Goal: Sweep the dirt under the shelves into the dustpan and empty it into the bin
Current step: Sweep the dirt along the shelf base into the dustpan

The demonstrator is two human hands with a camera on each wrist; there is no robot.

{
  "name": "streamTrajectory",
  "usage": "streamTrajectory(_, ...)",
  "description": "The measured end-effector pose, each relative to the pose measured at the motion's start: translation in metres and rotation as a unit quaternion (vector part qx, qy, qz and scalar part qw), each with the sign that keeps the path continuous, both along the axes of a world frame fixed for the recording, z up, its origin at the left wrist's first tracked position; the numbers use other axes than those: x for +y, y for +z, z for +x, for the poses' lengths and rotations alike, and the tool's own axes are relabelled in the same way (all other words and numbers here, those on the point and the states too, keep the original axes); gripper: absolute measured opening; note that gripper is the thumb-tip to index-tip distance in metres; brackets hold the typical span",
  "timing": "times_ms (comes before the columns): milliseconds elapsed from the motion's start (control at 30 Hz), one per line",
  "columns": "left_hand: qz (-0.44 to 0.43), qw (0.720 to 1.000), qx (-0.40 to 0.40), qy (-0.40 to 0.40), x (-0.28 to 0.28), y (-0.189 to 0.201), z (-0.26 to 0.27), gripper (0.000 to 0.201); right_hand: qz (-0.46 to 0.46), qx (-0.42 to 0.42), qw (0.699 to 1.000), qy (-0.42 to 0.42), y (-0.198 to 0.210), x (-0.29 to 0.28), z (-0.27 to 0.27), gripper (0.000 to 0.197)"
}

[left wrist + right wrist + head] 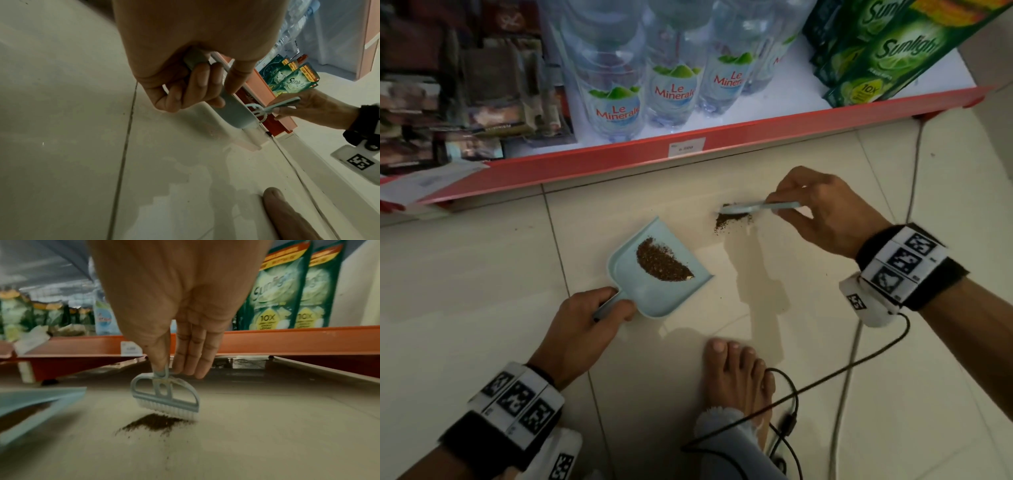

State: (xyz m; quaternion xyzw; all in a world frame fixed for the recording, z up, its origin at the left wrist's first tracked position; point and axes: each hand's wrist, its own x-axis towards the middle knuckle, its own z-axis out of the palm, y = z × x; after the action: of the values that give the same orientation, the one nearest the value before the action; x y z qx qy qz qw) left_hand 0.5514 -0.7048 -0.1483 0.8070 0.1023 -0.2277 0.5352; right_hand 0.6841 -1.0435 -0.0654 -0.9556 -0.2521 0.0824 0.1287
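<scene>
pale-blue brush [751,207] meets the second dirt pile [732,223]: mid-sweep, with one load already in the dustpan [654,270].

right hand [825,212] pinches the brush handle, bristles touching the loose pile on the floor tile [482,274] just below its fingers, in front of the red shelf edge [619,161]. left hand [585,329] is curled round the dustpan handle, the pan lying between the hands and apart from the pile. next, i judge, the pan's lip must close in and the brush pull toward it; no bin shows.
</scene>
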Motion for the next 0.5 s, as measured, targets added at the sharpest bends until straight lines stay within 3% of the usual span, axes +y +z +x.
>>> streamTrajectory(133,0.009,1.000,-0.001,-0.020,-0.003,0.002,0.004,0.028,-0.002,-0.079,0.991,-0.109,0.002,-0.017,0.016,0.020)
streamTrajectory(267,-0.006,1.000,-0.003,-0.015,-0.004,0.010,0.008,0.047,-0.138,-0.058,0.963,-0.226,-0.004,-0.031,0.033,0.027)
streamTrajectory(333,-0.006,1.000,-0.007,-0.005,-0.003,0.014,0.008,0.051,-0.130,-0.022,0.968,-0.215,-0.010,-0.022,0.024,0.027)
streamTrajectory(500,0.011,1.000,-0.006,0.017,0.004,0.009,0.004,0.027,-0.020,-0.025,0.985,-0.169,-0.021,0.011,-0.021,0.027)
